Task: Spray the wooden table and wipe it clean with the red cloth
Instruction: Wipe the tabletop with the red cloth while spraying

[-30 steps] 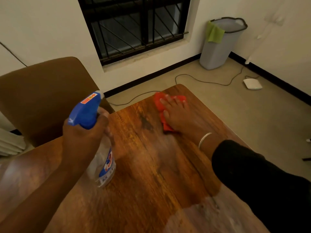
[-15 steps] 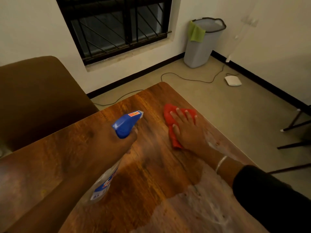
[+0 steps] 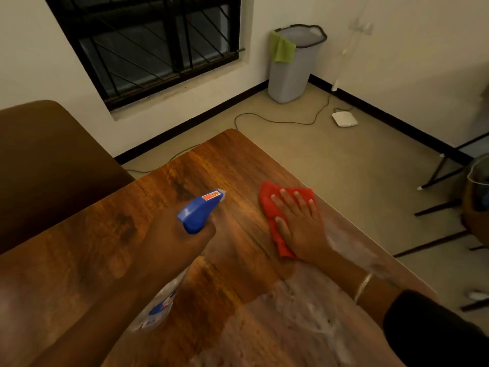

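Observation:
The wooden table [image 3: 79,260] fills the lower part of the head view, with a wet, whitish patch near its front right. My left hand [image 3: 169,239] grips a clear spray bottle [image 3: 201,210] with a blue trigger head, held above the table's middle and pointed toward the far corner. My right hand [image 3: 299,226] lies flat, fingers spread, pressing the red cloth [image 3: 270,205] onto the table near its right edge. The cloth's near half is hidden under my palm.
A brown chair back [image 3: 47,165] stands at the table's left. On the floor beyond are a grey bin [image 3: 293,67] with a green rag, a cable, and a white device [image 3: 344,119]. Dark metal legs [image 3: 439,207] stand at the right.
The spray bottle has moved right, from the table's left side to above its middle. My right hand and the red cloth have slid back from the far corner toward the right edge.

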